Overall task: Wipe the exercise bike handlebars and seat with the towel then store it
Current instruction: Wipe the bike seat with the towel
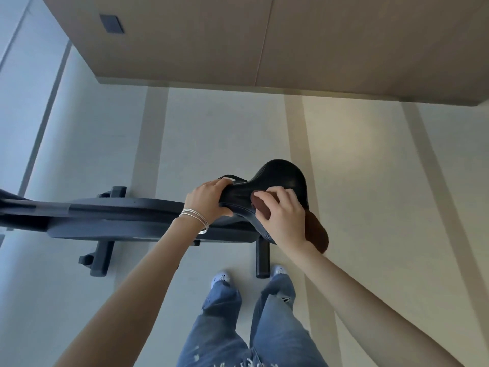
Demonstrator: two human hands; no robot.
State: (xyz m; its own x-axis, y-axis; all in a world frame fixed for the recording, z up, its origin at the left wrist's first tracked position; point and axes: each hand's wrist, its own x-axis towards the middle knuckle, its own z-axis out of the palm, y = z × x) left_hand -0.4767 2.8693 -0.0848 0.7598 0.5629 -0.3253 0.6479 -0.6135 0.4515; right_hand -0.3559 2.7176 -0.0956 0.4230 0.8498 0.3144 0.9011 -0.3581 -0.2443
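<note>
Brown towel (pixel 260 207) is bunching under the right hand (pixel 284 215), fingers curling round it, pressing on the black seat (pixel 280 176). Left hand (pixel 209 200) is gripping the seat nose, steadying it. Best keeping firm pressure, sweeping nose to wide rear, covering the edges too.

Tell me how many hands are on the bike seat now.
2. The left hand grips the narrow front of the seat; the right hand holds the brown towel against its middle.
</note>
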